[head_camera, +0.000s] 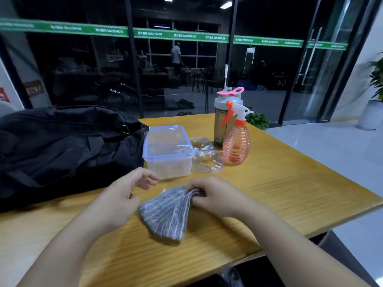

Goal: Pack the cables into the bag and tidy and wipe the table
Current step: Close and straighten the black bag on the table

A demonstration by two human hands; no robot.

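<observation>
A grey striped cloth [165, 212] lies on the wooden table [290, 193] in front of me. My right hand [215, 195] grips its far right edge and lifts that edge off the wood. My left hand [122, 195] hovers just left of the cloth with fingers loosely curled, holding nothing. A large black bag [62, 150] fills the table's left side. No cables are visible.
A clear plastic box with a blue-rimmed lid [167, 151] stands beside the bag. A clear plastic tray [205, 156] lies to its right. Behind it stand a pink spray bottle [236, 141] and a grey shaker bottle [223, 119]. The table's edge runs along the right.
</observation>
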